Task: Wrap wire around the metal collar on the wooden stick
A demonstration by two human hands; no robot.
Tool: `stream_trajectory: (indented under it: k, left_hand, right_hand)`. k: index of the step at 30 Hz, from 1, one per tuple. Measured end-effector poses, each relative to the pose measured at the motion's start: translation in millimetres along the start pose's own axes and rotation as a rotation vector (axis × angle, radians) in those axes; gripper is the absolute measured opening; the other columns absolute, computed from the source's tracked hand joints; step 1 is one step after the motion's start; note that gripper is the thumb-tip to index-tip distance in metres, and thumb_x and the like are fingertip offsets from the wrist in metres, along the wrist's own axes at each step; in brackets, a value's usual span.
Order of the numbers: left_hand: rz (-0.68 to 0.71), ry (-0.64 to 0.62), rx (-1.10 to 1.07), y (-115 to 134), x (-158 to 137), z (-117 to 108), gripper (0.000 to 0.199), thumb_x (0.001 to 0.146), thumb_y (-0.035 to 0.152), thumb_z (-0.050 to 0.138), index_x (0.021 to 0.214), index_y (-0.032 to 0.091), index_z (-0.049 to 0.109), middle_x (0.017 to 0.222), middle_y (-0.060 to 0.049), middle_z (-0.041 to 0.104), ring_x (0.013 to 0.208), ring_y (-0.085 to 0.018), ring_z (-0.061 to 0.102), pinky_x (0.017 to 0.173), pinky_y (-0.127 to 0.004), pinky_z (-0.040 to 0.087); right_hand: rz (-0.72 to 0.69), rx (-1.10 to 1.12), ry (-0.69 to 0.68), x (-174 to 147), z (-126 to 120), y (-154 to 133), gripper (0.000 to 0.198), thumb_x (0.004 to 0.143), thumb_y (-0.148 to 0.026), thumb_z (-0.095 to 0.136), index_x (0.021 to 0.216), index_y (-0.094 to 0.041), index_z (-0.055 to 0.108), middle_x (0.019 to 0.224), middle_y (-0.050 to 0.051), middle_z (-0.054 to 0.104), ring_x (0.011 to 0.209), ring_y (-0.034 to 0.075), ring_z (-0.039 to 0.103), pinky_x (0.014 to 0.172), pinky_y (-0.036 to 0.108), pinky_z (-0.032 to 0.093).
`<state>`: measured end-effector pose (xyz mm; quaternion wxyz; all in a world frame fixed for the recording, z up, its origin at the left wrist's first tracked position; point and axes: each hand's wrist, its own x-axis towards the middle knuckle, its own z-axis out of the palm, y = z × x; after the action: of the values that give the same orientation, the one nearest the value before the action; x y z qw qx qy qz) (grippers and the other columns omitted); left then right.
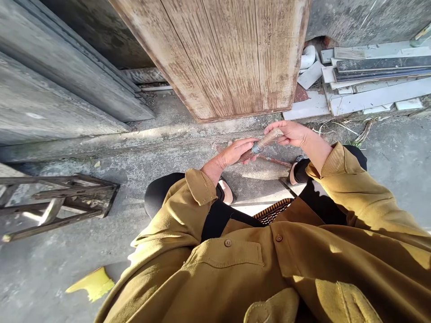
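Observation:
A short, thick wooden-looking handle (271, 138) slants between my two hands, with blue-grey wire or cord wound round its middle. My left hand (234, 151) is closed around the darker lower end, just below the winding. At the pale upper end, the fingers of my right hand (288, 133) are bent and pinch the tip from behind. What lies under the left palm is hidden. Below the hands, on the concrete between my feet, lies a thin reddish rod (276, 161), partly covered by the left hand.
Weathered planks form a wooden panel (232, 58) leaning ahead. At right, a pile of boards and tile strips (373, 76) lies beside a white pipe elbow (308, 57). A wooden stool (67, 197) lies on its side at left. Nearby is a yellow scrap (92, 283).

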<state>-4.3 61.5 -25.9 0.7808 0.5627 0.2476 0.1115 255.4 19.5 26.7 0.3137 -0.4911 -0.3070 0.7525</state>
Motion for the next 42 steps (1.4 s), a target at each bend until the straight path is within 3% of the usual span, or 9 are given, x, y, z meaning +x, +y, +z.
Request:
stream_trajectory:
  k: [3, 5, 10, 14, 18, 24, 32, 36, 42]
  left_hand:
    - [0.02, -0.011, -0.09, 5, 2, 10, 0.078, 0.091, 0.083, 0.067, 0.129, 0.014, 0.07, 0.068, -0.004, 0.069, 0.043, -0.014, 0.051, 0.046, -0.028, 0.037]
    - [0.029, -0.006, -0.151, 7, 4, 14, 0.078, 0.09, 0.086, 0.064, 0.126, 0.016, 0.067, 0.066, -0.003, 0.067, 0.04, -0.014, 0.049, 0.045, -0.028, 0.036]
    - [0.008, 0.073, -0.287, 4, 10, 17, 0.062, 0.094, 0.079, 0.063, 0.117, 0.021, 0.06, 0.07, -0.001, 0.068, 0.042, -0.015, 0.052, 0.047, -0.029, 0.04]
    - [0.026, 0.201, -0.407, 1, 15, 21, 0.062, 0.097, 0.072, 0.067, 0.134, 0.023, 0.056, 0.08, -0.001, 0.07, 0.054, -0.018, 0.062, 0.053, -0.031, 0.046]
    - [0.055, 0.313, -0.484, 1, 20, 26, 0.073, 0.103, 0.06, 0.065, 0.162, 0.025, 0.04, 0.089, -0.002, 0.072, 0.07, -0.02, 0.068, 0.064, -0.033, 0.053]
    - [0.061, 0.405, -0.466, 6, 23, 39, 0.081, 0.111, 0.033, 0.051, 0.181, 0.038, 0.009, 0.096, -0.002, 0.072, 0.075, -0.02, 0.07, 0.066, -0.032, 0.056]
    - [0.123, 0.439, -0.632, 11, 24, 46, 0.083, 0.108, 0.023, 0.056, 0.178, 0.05, 0.02, 0.137, -0.005, 0.074, 0.12, -0.027, 0.077, 0.1, -0.047, 0.066]
    - [0.183, 0.566, -0.76, 15, 29, 47, 0.061, 0.116, 0.034, 0.047, 0.175, 0.043, 0.036, 0.143, -0.007, 0.073, 0.13, -0.025, 0.072, 0.113, -0.046, 0.06]
    - [0.289, 0.641, -0.787, 13, 37, 45, 0.043, 0.116, 0.031, 0.05, 0.158, 0.033, 0.059, 0.142, -0.006, 0.074, 0.135, -0.022, 0.069, 0.112, -0.038, 0.058]
  right_hand:
    - [-0.032, 0.011, 0.012, 2, 3, 3, 0.021, 0.09, -0.014, 0.08, 0.081, -0.016, 0.062, 0.054, -0.009, 0.037, 0.043, 0.004, 0.017, 0.04, 0.014, 0.018]
    - [-0.066, 0.021, 0.017, 2, 4, 3, 0.021, 0.084, -0.011, 0.082, 0.081, -0.015, 0.062, 0.061, -0.005, 0.051, 0.044, 0.002, 0.019, 0.04, 0.015, 0.017]
    - [-0.101, -0.016, 0.05, 2, 6, 0, 0.02, 0.083, -0.007, 0.077, 0.101, -0.013, 0.07, 0.083, 0.0, 0.069, 0.045, 0.002, 0.024, 0.041, 0.018, 0.013]
    - [-0.174, -0.06, 0.247, 4, 13, 1, 0.017, 0.09, -0.016, 0.078, 0.103, -0.016, 0.067, 0.081, -0.001, 0.067, 0.047, 0.004, 0.022, 0.044, 0.019, 0.014]
    - [-0.375, -0.346, 0.478, 8, 22, 7, 0.013, 0.09, -0.016, 0.074, 0.083, -0.016, 0.064, 0.078, 0.001, 0.065, 0.06, 0.01, 0.042, 0.053, 0.021, 0.031]
    - [-0.593, -0.81, 0.501, 18, 27, 21, 0.01, 0.087, -0.017, 0.075, 0.097, -0.017, 0.074, 0.097, 0.007, 0.075, 0.085, 0.022, 0.063, 0.082, 0.032, 0.05]
    - [-0.364, -0.725, 0.559, 32, 32, 32, 0.008, 0.094, -0.021, 0.073, 0.099, -0.015, 0.073, 0.103, 0.007, 0.078, 0.095, 0.024, 0.071, 0.093, 0.035, 0.053]
    - [-0.217, -0.618, 0.406, 34, 40, 43, 0.015, 0.098, -0.028, 0.074, 0.102, -0.014, 0.076, 0.098, 0.004, 0.078, 0.092, 0.021, 0.071, 0.088, 0.03, 0.051]
    - [-0.102, -0.819, 0.355, 33, 50, 43, 0.028, 0.101, -0.036, 0.072, 0.085, -0.013, 0.071, 0.077, 0.0, 0.067, 0.075, 0.017, 0.06, 0.069, 0.026, 0.038]
